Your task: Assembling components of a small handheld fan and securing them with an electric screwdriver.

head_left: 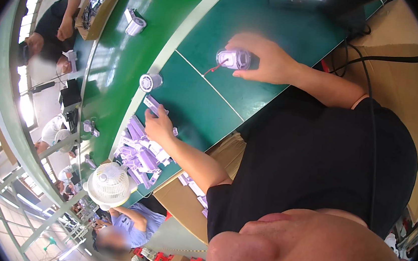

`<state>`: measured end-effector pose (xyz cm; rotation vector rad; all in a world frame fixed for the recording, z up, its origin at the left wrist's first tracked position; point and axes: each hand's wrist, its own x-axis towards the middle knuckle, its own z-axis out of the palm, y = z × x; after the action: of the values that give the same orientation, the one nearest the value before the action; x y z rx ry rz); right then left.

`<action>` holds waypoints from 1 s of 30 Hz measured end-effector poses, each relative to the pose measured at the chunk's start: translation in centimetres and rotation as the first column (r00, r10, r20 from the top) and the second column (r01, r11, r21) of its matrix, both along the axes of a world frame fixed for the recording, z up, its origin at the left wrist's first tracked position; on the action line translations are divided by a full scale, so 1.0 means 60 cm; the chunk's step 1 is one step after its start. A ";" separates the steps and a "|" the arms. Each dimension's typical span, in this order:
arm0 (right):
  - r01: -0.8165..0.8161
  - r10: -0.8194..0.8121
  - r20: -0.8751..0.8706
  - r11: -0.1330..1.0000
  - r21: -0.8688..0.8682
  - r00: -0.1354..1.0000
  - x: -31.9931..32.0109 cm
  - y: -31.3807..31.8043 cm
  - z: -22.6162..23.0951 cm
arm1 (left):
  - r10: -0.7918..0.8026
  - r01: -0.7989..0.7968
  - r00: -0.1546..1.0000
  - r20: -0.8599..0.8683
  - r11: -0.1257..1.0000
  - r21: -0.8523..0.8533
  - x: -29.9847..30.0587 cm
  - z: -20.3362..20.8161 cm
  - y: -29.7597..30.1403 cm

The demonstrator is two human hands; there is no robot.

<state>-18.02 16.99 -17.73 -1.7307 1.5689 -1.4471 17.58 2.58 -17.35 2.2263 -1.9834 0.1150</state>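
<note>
My right hand (265, 60) is closed around a lilac and clear cylindrical housing (233, 59) above the green table. Thin red wires (215, 69) trail from its open face. Lower in the view, my left hand (160, 128) grips a slim lilac handle-shaped part (153, 104) with its fingertips. Just beside that hand lies a heap of similar lilac parts (139, 154). Another round lilac housing (150, 82) stands near the pale strip along the table, apart from both hands.
A white caged fan (109, 184) stands by the heap. Across the green surface sits a lilac assembly (134, 24); a cardboard box of metal parts (96, 9) is beyond. Black cables (369, 85) hang near my right arm. Other people sit across and beside the line.
</note>
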 end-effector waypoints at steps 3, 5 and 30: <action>-0.002 0.002 -0.007 1.000 0.000 1.000 0.002 -0.009 0.003 | -0.017 0.028 0.993 -0.119 0.996 0.088 0.023 0.005 0.007; -0.010 0.003 0.075 0.996 0.085 0.997 -0.009 0.004 0.006 | -0.048 0.068 0.976 -0.215 0.994 0.089 0.008 0.011 0.028; -0.072 0.071 0.013 0.997 0.027 0.997 -0.003 -0.004 0.009 | 0.260 0.201 -0.802 -0.537 0.965 0.168 -0.204 -0.037 0.132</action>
<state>-18.20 16.77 -17.21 -1.7409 1.4980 -1.3929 5.32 10.51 -19.60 0.6976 -0.1982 -1.8170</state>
